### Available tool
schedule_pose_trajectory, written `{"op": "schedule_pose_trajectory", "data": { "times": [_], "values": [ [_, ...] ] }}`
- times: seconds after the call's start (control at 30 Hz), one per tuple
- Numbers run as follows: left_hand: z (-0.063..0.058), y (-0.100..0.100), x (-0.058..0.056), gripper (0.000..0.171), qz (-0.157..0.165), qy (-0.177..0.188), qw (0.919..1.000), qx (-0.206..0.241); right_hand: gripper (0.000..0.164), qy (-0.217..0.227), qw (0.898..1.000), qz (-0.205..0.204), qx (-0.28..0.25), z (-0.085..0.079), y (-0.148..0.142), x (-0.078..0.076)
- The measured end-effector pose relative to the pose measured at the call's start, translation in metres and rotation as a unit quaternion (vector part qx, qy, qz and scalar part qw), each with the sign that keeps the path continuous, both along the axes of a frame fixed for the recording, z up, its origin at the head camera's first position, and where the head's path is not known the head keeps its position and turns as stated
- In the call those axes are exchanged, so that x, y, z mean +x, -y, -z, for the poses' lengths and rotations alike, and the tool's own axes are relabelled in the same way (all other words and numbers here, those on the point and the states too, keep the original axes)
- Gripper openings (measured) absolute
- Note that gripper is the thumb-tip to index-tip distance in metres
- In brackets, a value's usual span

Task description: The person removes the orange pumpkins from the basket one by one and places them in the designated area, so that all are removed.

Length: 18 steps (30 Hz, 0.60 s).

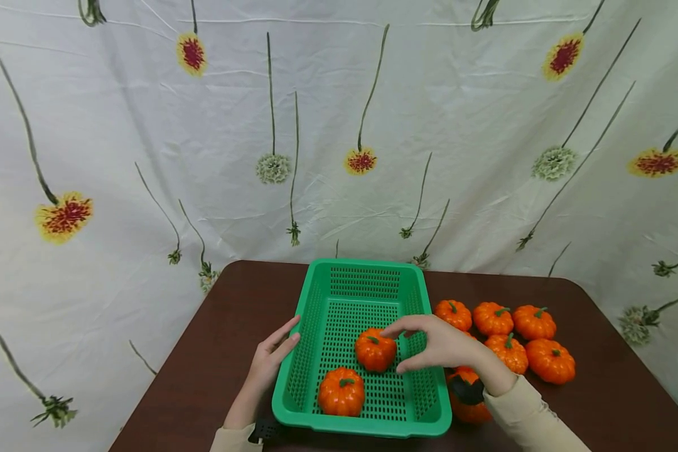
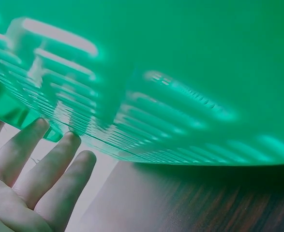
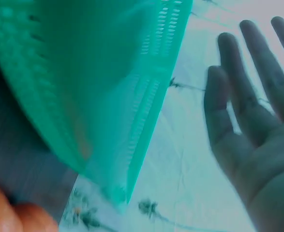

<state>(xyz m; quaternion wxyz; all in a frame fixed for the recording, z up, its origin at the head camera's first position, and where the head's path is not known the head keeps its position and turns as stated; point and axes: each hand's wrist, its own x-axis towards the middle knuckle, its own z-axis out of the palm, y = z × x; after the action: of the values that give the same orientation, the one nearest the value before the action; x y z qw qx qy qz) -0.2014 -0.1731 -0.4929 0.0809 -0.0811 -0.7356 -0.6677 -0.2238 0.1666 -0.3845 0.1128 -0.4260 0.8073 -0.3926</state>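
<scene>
A green plastic basket with slotted walls stands on the dark table. Two orange pumpkins lie in it: one pumpkin near the front left, another pumpkin around the middle. Beside the basket's left wall is my left hand, fingers extended; in the left wrist view its fingertips reach the slotted wall. My right hand hovers over the basket's right side, thumb and fingers spread apart beside the middle pumpkin. The right wrist view shows that hand with nothing in its palm.
Several more orange pumpkins sit right of the basket, among them a back pumpkin and a rightmost pumpkin. The right forearm partly covers a front pumpkin. Behind the brown table hangs a white flowered cloth.
</scene>
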Motion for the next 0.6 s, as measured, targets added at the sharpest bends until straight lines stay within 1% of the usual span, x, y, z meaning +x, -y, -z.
{"op": "schedule_pose_trajectory", "data": {
  "times": [0.23,0.33,0.47,0.6],
  "values": [
    [-0.001,0.001,0.0,0.041,-0.001,-0.007,1.0,-0.002,0.048,0.034,0.998,-0.05,-0.013,-0.007,0.015,-0.008],
    [-0.001,0.001,0.0,0.041,-0.001,-0.005,1.0,-0.003,0.048,0.045,0.996,-0.073,-0.014,-0.005,0.027,-0.012],
    [0.001,0.001,0.0,0.041,0.004,-0.004,1.0,-0.003,0.049,0.056,0.993,-0.101,-0.001,-0.001,0.042,-0.017],
    [0.002,0.001,0.0,0.041,0.006,-0.013,0.9999,-0.003,0.049,0.07,0.989,-0.129,0.012,0.003,0.055,-0.021]
  ]
}}
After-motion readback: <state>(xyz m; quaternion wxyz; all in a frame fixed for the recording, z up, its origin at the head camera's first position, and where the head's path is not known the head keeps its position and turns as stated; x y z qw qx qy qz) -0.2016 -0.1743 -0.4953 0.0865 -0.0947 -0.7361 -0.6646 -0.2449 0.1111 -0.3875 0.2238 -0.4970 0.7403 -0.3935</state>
